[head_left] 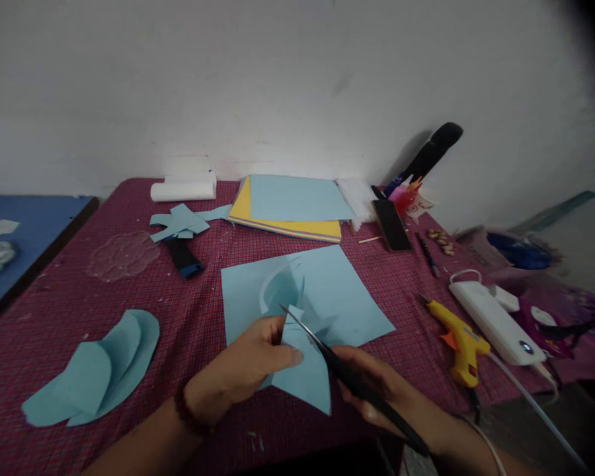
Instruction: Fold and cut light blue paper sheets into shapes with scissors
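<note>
My left hand (250, 363) pinches a light blue paper piece (302, 377) near the table's front edge. My right hand (377, 390) grips black-handled scissors (322, 347), and their blades point up-left into the top of that piece. Just behind lies a larger light blue sheet (327, 291) with a curled cut strip rising from it. Rounded blue paper cut-outs (99, 373) lie stacked at the front left.
A stack of coloured paper (292, 208), a white roll (183, 190) and blue scraps (178, 223) lie at the back of the red checked cloth (188, 311). A yellow glue gun (459, 340), a white power bank (496, 320) and cables sit right. A blue table (24, 238) stands left.
</note>
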`<action>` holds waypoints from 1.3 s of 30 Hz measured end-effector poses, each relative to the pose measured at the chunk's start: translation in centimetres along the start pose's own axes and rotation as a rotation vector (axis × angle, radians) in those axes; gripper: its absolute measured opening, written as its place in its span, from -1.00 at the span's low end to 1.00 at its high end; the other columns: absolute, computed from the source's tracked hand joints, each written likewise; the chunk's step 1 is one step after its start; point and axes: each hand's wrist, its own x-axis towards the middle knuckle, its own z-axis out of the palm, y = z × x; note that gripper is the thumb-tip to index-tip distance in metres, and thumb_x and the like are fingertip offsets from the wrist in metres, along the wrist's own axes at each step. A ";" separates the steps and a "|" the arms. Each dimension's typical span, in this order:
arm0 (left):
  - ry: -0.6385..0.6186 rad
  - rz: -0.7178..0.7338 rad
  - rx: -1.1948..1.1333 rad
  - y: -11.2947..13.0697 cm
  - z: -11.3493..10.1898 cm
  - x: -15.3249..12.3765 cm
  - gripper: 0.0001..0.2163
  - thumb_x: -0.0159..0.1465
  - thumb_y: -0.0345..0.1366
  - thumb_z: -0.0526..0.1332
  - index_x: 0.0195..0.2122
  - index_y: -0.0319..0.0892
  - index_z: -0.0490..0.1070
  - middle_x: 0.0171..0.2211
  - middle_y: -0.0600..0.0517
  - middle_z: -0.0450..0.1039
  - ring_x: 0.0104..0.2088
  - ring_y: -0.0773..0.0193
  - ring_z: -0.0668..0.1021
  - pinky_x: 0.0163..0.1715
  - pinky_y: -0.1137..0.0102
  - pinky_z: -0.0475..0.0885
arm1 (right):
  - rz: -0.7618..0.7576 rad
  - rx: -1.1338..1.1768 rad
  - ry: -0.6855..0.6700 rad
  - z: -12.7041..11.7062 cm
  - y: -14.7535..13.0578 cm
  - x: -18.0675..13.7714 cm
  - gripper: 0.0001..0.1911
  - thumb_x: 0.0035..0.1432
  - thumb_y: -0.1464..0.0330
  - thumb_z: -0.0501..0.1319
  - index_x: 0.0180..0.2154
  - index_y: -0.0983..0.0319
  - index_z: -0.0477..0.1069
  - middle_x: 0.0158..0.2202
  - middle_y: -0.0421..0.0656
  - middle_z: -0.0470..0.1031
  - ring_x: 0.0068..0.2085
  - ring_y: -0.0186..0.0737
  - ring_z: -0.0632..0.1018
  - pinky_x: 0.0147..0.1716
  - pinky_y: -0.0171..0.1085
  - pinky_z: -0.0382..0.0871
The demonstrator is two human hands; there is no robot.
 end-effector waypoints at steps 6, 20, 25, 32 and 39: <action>-0.036 0.011 0.013 0.0 -0.4 -0.1 -0.78 -0.01 -0.35 0.37 -0.32 -0.27 0.49 -0.49 0.06 0.43 -0.50 0.40 0.43 -0.44 0.50 0.36 | -0.017 -0.042 0.015 0.1 -0.5 0.1 -0.36 0.05 0.12 0.33 0.16 0.06 0.29 -0.16 -0.12 0.41 -0.20 -0.20 0.44 -0.18 -0.21 0.38; -0.085 -0.073 0.164 1.0 -0.8 -0.1 -0.84 -0.07 -0.38 0.35 -0.44 -0.25 0.45 -0.52 0.11 0.37 -0.51 0.42 0.35 -0.46 0.51 0.28 | 0.002 -0.250 -0.026 -1.4 -2.9 -0.5 -0.40 0.07 0.19 0.34 0.15 0.11 0.33 0.11 -0.03 0.42 0.13 0.00 0.41 0.14 -0.01 0.21; -0.129 -0.083 0.244 1.5 -0.8 -0.2 -0.86 -0.08 -0.39 0.33 -0.47 -0.25 0.43 -0.50 0.12 0.34 -0.48 0.41 0.31 -0.45 0.49 0.23 | 0.062 -0.323 -0.072 -2.0 -3.7 -0.7 -0.42 0.10 0.20 0.31 0.16 0.09 0.32 0.11 -0.07 0.43 0.14 0.00 0.41 0.16 0.00 0.18; -0.157 -0.104 0.246 1.5 -1.2 -0.1 -0.85 -0.08 -0.36 0.32 -0.45 -0.24 0.44 -0.47 0.10 0.36 -0.46 0.39 0.33 -0.45 0.49 0.25 | 0.064 -0.340 -0.110 -2.1 -4.4 -0.6 -0.42 0.13 0.19 0.29 0.17 0.10 0.31 0.12 -0.05 0.42 0.17 0.02 0.37 0.19 0.04 0.13; -0.179 -0.111 0.254 1.2 -1.6 -0.1 -0.84 -0.07 -0.36 0.31 -0.42 -0.24 0.46 -0.46 0.10 0.35 -0.45 0.39 0.34 -0.41 0.48 0.29 | 0.111 -0.367 -0.114 -2.3 -4.3 -0.6 -0.43 0.12 0.20 0.29 0.17 0.09 0.32 0.11 -0.07 0.44 0.16 0.06 0.38 0.19 0.09 0.13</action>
